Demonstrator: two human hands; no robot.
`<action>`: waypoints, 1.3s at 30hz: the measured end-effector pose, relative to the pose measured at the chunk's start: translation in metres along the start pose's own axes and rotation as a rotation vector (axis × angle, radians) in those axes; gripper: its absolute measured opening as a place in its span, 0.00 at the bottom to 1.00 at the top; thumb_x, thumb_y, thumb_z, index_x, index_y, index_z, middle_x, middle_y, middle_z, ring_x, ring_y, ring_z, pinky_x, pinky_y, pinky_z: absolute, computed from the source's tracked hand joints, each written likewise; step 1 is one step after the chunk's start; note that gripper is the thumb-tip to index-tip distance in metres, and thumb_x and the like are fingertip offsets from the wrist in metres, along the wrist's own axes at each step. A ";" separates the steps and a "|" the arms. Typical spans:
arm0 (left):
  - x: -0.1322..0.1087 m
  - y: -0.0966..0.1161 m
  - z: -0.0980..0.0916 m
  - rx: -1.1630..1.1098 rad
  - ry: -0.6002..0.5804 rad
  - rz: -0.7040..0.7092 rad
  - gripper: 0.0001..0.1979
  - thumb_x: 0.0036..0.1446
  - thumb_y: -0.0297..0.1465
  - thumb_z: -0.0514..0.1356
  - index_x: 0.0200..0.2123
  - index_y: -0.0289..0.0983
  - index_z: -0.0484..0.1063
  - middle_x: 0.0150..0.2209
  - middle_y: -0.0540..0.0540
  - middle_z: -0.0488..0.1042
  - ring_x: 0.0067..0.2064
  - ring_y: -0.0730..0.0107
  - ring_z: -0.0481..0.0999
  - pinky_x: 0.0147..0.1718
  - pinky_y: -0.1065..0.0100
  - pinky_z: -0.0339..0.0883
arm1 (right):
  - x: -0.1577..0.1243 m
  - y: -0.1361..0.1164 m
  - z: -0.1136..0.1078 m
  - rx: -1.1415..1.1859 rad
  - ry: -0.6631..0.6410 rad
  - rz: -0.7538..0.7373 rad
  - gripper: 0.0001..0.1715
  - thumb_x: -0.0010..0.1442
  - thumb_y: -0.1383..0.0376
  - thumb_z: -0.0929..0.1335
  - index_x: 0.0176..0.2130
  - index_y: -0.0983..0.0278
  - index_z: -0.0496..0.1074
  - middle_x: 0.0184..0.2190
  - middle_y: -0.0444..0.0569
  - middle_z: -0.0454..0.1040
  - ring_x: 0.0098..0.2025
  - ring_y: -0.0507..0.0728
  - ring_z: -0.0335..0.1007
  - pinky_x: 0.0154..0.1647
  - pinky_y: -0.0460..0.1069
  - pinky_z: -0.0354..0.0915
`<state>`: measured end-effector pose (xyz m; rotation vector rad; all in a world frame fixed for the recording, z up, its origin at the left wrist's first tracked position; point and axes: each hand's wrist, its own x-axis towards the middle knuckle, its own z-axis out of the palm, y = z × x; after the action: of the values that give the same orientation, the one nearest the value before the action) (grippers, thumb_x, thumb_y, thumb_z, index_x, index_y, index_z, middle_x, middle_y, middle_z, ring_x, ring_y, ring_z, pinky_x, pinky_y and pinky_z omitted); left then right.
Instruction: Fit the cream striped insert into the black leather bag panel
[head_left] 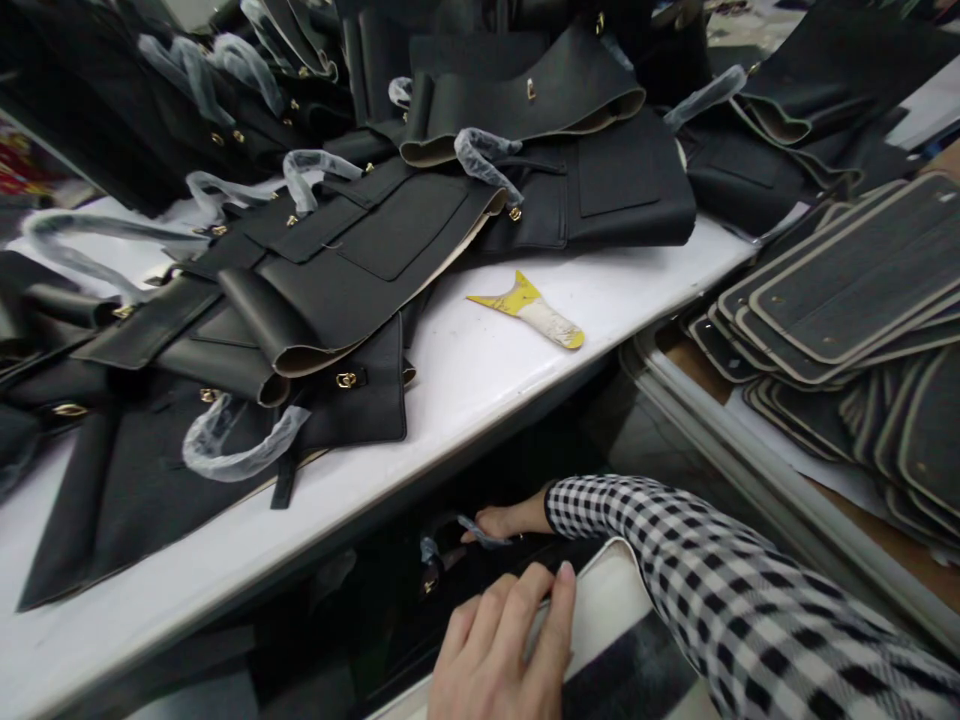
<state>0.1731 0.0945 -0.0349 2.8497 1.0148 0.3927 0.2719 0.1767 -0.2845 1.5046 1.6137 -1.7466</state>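
Below the white table's front edge (420,470), my right hand (504,520) reaches out of a checked sleeve (720,580) into the dark space under the table. Only part of it shows; it is closed on a black leather bag (450,580) next to its plastic-wrapped handle (480,535) and a gold fitting. My left hand (499,640) is at the bottom of the view. Its fingers lie together and curl over the cream-lined edge (607,590) of the same bag.
Several black leather bag shells (360,260) with wrapped handles and gold clasps are piled over the table's left and back. A yellow-and-white scraper (529,308) lies on bare tabletop. Stacked dark edged panels (847,300) sit at the right behind a metal rail (750,470).
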 end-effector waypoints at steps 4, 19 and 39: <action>0.000 0.000 0.001 0.002 -0.001 0.024 0.19 0.66 0.28 0.52 0.58 0.45 0.67 0.51 0.49 0.74 0.49 0.69 0.72 0.44 0.68 0.63 | -0.003 -0.001 -0.002 -0.011 -0.013 0.021 0.19 0.66 0.55 0.66 0.46 0.68 0.72 0.46 0.51 0.74 0.48 0.60 0.72 0.51 0.59 0.69; 0.004 0.017 -0.028 -0.062 -0.208 0.011 0.24 0.61 0.29 0.54 0.61 0.38 0.61 0.57 0.47 0.67 0.51 0.62 0.67 0.46 0.62 0.63 | -0.169 -0.029 -0.104 0.116 0.062 -0.312 0.24 0.65 0.50 0.65 0.43 0.68 0.75 0.32 0.47 0.74 0.28 0.51 0.70 0.32 0.47 0.70; -0.032 -0.041 -0.075 -0.390 -0.392 -0.584 0.17 0.53 0.41 0.61 0.48 0.52 0.76 0.45 0.49 0.79 0.47 0.55 0.77 0.44 0.60 0.68 | -0.285 -0.064 -0.083 -0.244 0.081 -0.430 0.31 0.67 0.47 0.58 0.58 0.60 0.70 0.53 0.49 0.73 0.54 0.61 0.69 0.58 0.52 0.61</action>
<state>0.1038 0.1059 0.0232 2.0517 1.4141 -0.0252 0.3703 0.1549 0.0015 1.1915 2.2302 -1.6216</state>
